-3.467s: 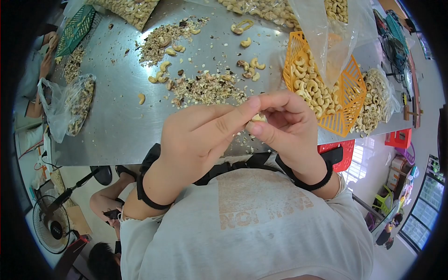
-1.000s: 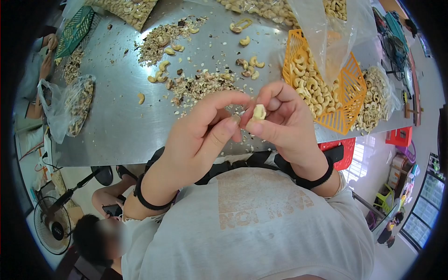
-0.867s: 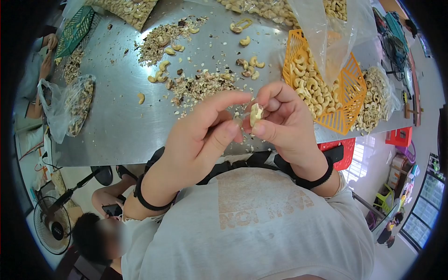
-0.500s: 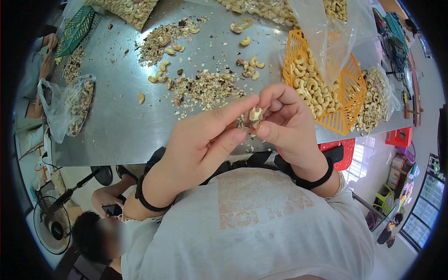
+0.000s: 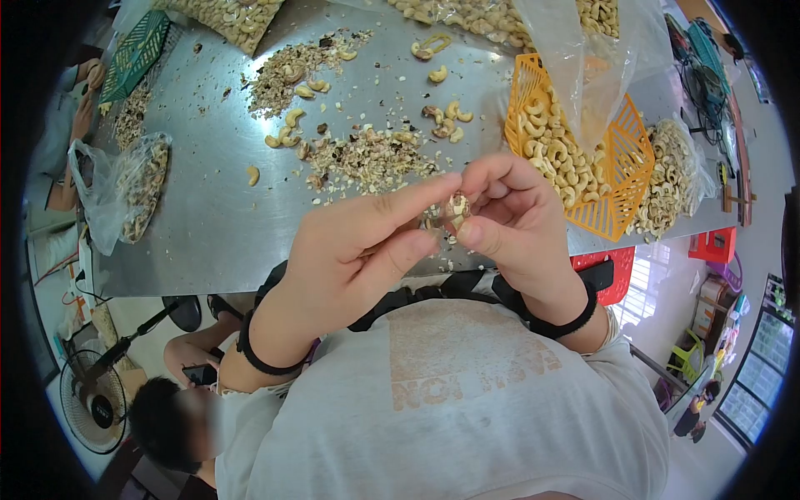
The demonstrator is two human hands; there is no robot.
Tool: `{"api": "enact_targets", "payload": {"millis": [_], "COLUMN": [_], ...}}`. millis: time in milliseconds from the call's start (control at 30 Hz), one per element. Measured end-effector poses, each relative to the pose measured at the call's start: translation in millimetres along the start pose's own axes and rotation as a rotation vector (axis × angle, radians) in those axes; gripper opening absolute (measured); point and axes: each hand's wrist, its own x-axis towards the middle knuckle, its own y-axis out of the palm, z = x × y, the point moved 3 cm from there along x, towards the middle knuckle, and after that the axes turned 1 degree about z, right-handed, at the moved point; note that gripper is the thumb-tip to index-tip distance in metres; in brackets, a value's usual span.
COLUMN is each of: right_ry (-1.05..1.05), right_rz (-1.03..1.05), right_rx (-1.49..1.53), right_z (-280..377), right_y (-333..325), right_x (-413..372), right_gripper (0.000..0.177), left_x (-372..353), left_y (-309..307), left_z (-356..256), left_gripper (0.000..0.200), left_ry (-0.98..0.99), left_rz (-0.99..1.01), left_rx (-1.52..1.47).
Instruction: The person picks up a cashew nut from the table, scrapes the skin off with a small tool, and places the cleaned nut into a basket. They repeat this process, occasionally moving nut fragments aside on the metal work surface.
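In front of my shirt, above the near table edge, my right hand [image 5: 521,229] pinches a cashew nut [image 5: 457,210] between thumb and fingers. The nut is pale, with brown patches on it. My left hand [image 5: 354,246] meets it from the other side, index finger and thumb closed round something small at their tips that I cannot make out. Just beyond the hands lies a heap of skin flakes and crumbs [image 5: 371,160]. Beside that heap rest several loose cashews [image 5: 287,132]. To the right, an orange plastic basket [image 5: 618,204] holds many pale cashews.
Large clear bags of cashews [image 5: 467,18] stand at the back of the metal table [image 5: 208,225]. A second crumb heap [image 5: 287,75] lies further back. At left are a plastic bag [image 5: 137,187], a green basket [image 5: 137,54] and another person's hands [image 5: 87,92]. A fan [image 5: 96,408] stands below left.
The cashew has turned slightly between my fingers, showing more brown on its surface. My left hand has shifted a little to the left. Nothing on the table has visibly moved.
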Motion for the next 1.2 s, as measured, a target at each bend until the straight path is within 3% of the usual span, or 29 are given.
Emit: {"api": "enact_targets", "payload": {"millis": [133, 300, 533, 700, 833, 900, 1033, 1200], "right_ry": [0.010, -0.035, -0.020, 0.004, -0.010, -0.027, -0.054, 0.067], "right_rz": [0.006, -0.009, 0.031, 0.015, 0.004, 0.005, 0.002, -0.009], "right_rx": [0.001, -0.072, -0.060, -0.012, -0.024, -0.061, -0.089, -0.042], "right_z": [-0.8, 1.9, 1.1, 2.3, 2.9, 3.1, 2.7, 3.1], "right_y": [1.4, 2.9, 0.3, 0.1, -0.8, -1.5, 0.9, 1.5], "right_x": [-0.1, -1.2, -1.4, -1.5, -0.7, -0.9, -2.4, -1.4], "right_gripper": [0.028, 0.027, 0.026, 0.026, 0.026, 0.026, 0.026, 0.024], "left_x": [-1.1, -0.5, 0.8, -1.5, 1.4, 2.1, 1.3, 2.8], "left_y": [2.7, 0.9, -0.5, 0.5, 3.1, 2.9, 1.0, 0.8], "left_z": [3.0, -0.5, 1.4, 2.7, 2.5, -1.5, 0.8, 0.3], "left_gripper": [0.032, 0.030, 0.037, 0.032, 0.032, 0.032, 0.031, 0.036], "left_ry": [-0.026, 0.202, 0.191, -0.004, 0.110, 0.260, 0.262, 0.161], "left_rz": [-0.009, -0.075, -0.117, 0.016, -0.045, -0.083, -0.101, -0.134], "left_rx": [-0.074, 0.213, 0.098, 0.003, 0.077, 0.244, 0.252, 0.084]}}
